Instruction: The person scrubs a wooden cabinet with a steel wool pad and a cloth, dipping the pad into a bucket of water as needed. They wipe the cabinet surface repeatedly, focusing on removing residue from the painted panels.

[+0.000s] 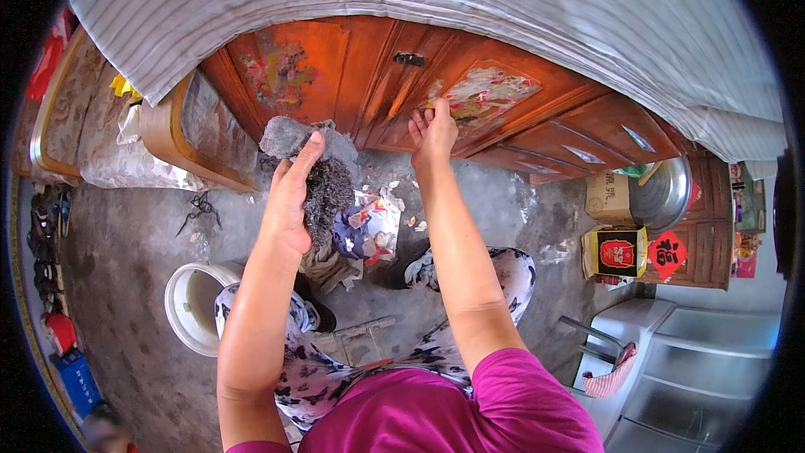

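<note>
My left hand (292, 195) grips a dark, curly steel wool scourer (329, 195) together with a damp grey cloth (285, 136), held in front of a reddish-brown wooden cabinet (356, 75). My right hand (435, 132) is at the cabinet's door, its fingers curled in by the lower left edge of a torn, partly peeled picture sticker (490, 94). Whether a scrap lies between those fingertips is hidden. Another patch of sticker remnants (281, 75) marks the door panel on the left.
Paper scraps (384, 222) and a crumpled brown cloth (329, 268) lie on the concrete floor below the cabinet. A white bucket of cloudy water (197, 306) stands left of my legs. A wood-framed sofa (197, 130) is at left; a cardboard box (607, 195) and metal basin (662, 193) are at right.
</note>
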Action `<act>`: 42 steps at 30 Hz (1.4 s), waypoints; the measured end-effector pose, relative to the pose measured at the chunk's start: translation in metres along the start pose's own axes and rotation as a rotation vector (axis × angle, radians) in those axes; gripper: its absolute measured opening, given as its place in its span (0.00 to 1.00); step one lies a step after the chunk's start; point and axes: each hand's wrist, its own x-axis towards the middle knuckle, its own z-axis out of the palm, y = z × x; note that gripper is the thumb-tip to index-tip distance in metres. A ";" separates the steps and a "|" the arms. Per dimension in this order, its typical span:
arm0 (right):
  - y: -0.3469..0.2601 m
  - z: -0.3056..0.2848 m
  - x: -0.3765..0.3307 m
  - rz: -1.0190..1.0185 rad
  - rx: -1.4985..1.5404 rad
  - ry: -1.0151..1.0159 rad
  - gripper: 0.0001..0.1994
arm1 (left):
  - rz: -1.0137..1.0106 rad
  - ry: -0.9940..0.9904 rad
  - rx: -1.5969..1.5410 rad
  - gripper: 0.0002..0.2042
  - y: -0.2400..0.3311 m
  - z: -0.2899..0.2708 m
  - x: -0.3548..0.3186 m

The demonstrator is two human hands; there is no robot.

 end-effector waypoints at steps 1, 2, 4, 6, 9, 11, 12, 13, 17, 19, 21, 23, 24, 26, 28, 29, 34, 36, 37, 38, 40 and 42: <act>0.006 -0.004 0.010 -0.037 0.006 -0.007 0.11 | 0.002 -0.010 0.000 0.19 -0.001 0.002 -0.001; 0.012 -0.009 0.019 -0.073 0.011 -0.015 0.11 | 0.004 -0.019 0.000 0.19 -0.001 0.005 -0.001; 0.032 -0.035 0.050 -0.036 -0.032 -0.033 0.14 | -0.017 -0.050 -0.006 0.24 -0.002 0.010 -0.005; 0.031 -0.034 0.056 -0.017 -0.036 -0.069 0.17 | -0.008 -0.062 -0.007 0.27 0.003 0.011 -0.003; 0.009 -0.020 0.016 0.005 -0.041 -0.091 0.20 | -0.007 -0.037 -0.002 0.27 0.002 0.004 -0.004; 0.006 -0.020 0.015 0.012 -0.074 -0.064 0.20 | -0.012 -0.035 -0.011 0.28 0.000 0.004 -0.002; 0.005 -0.019 0.015 0.016 -0.089 -0.052 0.20 | -0.013 -0.035 -0.014 0.28 0.000 0.004 -0.002; 0.003 -0.019 0.016 0.003 -0.096 -0.052 0.19 | -0.018 -0.036 -0.014 0.28 -0.001 0.005 -0.001; 0.006 -0.020 0.023 -0.056 -0.104 -0.057 0.16 | -0.031 -0.028 -0.004 0.28 -0.003 0.008 -0.003; 0.010 -0.020 0.029 -0.087 -0.095 -0.059 0.16 | -0.017 -0.029 0.001 0.28 -0.001 0.013 -0.008; 0.016 -0.019 0.033 -0.106 -0.083 -0.056 0.17 | 0.010 -0.032 0.006 0.28 0.001 0.017 -0.012; 0.021 -0.026 0.044 -0.125 -0.065 -0.043 0.16 | 0.004 -0.038 0.018 0.28 -0.001 0.016 -0.011; 0.021 -0.020 0.040 -0.126 -0.057 -0.046 0.16 | 0.008 -0.030 0.022 0.28 -0.001 0.011 -0.008; 0.014 -0.017 0.033 -0.063 -0.031 -0.039 0.16 | 0.002 -0.052 0.029 0.28 -0.001 0.004 -0.004; 0.010 -0.019 0.030 -0.046 -0.032 -0.048 0.14 | -0.008 -0.063 0.028 0.29 -0.001 0.003 -0.002; 0.011 -0.019 0.030 -0.060 -0.041 -0.067 0.13 | -0.006 -0.061 0.025 0.29 0.000 0.004 -0.004; 0.027 -0.028 0.042 -0.230 -0.083 -0.069 0.12 | -0.002 -0.073 0.033 0.29 0.001 0.009 -0.008; 0.035 -0.026 0.048 -0.293 -0.053 -0.021 0.12 | 0.002 -0.063 0.038 0.29 0.002 0.012 -0.010; 0.036 -0.028 0.050 -0.279 -0.027 -0.022 0.13 | 0.002 -0.062 0.038 0.29 0.001 0.012 -0.011; 0.038 -0.030 0.052 -0.266 -0.001 -0.022 0.13 | 0.002 -0.061 0.037 0.29 -0.001 0.010 -0.010; 0.035 -0.024 0.048 -0.220 -0.001 -0.060 0.13 | 0.016 -0.064 0.035 0.29 0.000 0.005 -0.008; 0.028 -0.032 0.047 -0.168 -0.060 -0.110 0.14 | 0.022 -0.087 0.032 0.29 -0.001 0.002 -0.008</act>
